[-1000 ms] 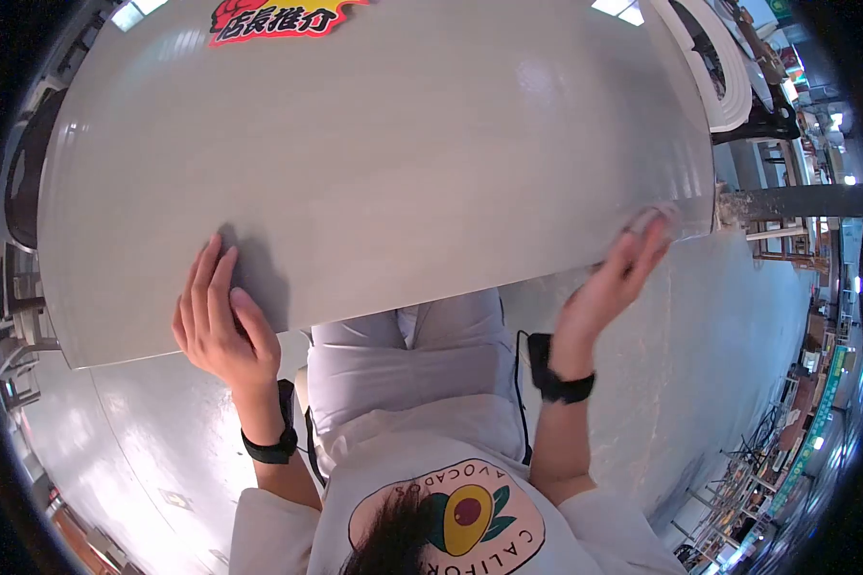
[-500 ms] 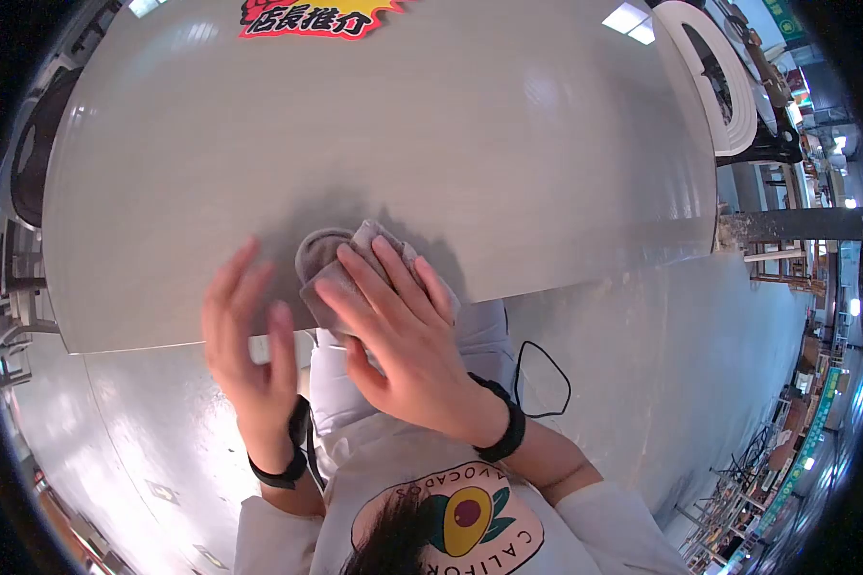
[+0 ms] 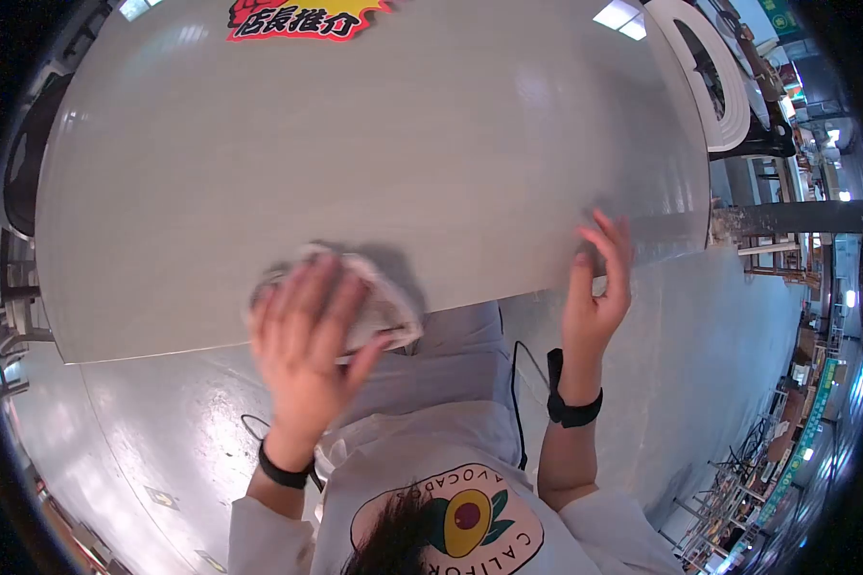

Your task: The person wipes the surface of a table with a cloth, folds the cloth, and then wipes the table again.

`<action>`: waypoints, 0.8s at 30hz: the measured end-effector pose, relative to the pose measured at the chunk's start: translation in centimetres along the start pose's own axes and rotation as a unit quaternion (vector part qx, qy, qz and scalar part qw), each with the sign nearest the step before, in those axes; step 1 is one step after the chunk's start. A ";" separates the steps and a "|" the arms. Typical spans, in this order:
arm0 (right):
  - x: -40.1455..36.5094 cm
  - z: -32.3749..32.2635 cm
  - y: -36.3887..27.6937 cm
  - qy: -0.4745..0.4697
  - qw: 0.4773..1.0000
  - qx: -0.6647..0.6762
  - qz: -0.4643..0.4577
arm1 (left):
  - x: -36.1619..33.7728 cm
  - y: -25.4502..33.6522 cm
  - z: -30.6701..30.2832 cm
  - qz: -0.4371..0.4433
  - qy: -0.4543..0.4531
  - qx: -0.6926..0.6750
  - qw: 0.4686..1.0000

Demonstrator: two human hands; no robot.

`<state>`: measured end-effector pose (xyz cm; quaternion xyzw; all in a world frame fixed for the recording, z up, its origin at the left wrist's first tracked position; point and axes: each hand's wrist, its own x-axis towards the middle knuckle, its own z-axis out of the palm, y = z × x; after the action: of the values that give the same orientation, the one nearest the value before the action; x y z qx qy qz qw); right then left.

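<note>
A greyish-pink cloth (image 3: 379, 305) lies bunched on the table (image 3: 355, 172) near its front edge. Over it rests my left hand (image 3: 307, 335), fingers blurred by motion and pressing the cloth to the tabletop; part of the cloth is hidden beneath the palm and fingers. Off to the right, my right hand (image 3: 596, 278) is raised by the front edge of the table, holding nothing, with its thumb and fingers apart and slightly bent.
At the table's far side is a red and yellow sign with black characters (image 3: 297, 21). A white-framed chair back (image 3: 724, 86) stands against the right side, a dark chair (image 3: 31, 158) at the left. Below the front edge are my legs (image 3: 431, 369) and a thin black cable (image 3: 516, 393).
My right hand has left the cloth and swung to the right. My left hand has come down onto the cloth, which now sits a little further left and lower in view.
</note>
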<state>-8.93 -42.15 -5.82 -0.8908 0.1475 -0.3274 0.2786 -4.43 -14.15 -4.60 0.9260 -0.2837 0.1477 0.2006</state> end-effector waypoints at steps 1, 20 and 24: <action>-0.1 0.0 0.8 0.002 1.000 -0.020 0.004 | -0.3 -1.6 -0.8 -0.012 0.007 0.012 1.000; -1.3 3.3 4.5 0.138 0.983 -0.076 -0.093 | -11.7 -48.7 -15.1 -0.247 0.018 0.084 0.965; -1.2 3.4 4.6 0.146 0.980 -0.085 -0.106 | -13.2 -53.1 -16.0 -0.240 0.003 0.128 0.962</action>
<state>-7.93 -43.92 -11.34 -0.8646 0.1184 -0.4677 0.1405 13.55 39.62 -10.97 0.9844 -0.0310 0.1328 0.1110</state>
